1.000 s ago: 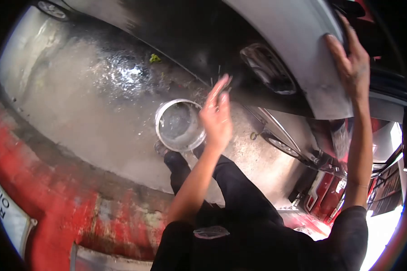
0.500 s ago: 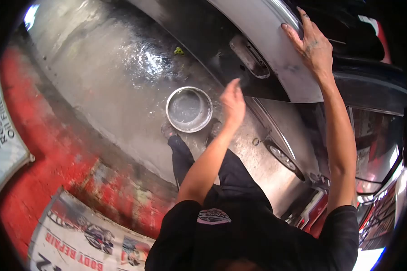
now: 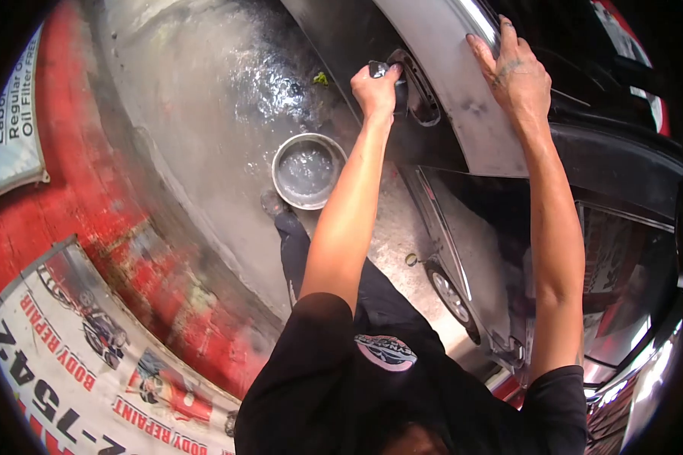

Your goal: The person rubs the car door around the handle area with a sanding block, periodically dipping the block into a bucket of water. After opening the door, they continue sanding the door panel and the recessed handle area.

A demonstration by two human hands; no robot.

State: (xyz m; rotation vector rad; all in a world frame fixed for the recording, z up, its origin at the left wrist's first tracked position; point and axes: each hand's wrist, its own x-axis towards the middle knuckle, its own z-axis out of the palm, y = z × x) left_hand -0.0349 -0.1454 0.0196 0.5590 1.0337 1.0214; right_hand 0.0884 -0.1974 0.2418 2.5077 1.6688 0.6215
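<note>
My left hand (image 3: pixel 374 92) is closed in a fist beside the door handle recess (image 3: pixel 420 95) of a dark car door. A small dark, wet-looking piece (image 3: pixel 378 69) shows at the thumb and fingers; its kind is not clear. My right hand (image 3: pixel 520 80) rests on the upper edge of the door's grey, sanded-looking panel (image 3: pixel 484 140), thumb and fingers apart, holding nothing. Below my left hand, on the floor, stands a round metal basin (image 3: pixel 309 171) of greyish water with a rippled surface.
The concrete floor (image 3: pixel 197 144) is wet and shiny near the door. A red wall (image 3: pixel 83 163) with printed banners (image 3: pixel 91 356) runs along the left. The car's window (image 3: pixel 615 265) is at the right, and a wheel (image 3: pixel 453 293) shows below the door.
My left hand has moved from above the basin's right side up to the door handle recess. My right hand stays on the door edge. The view has turned slightly.
</note>
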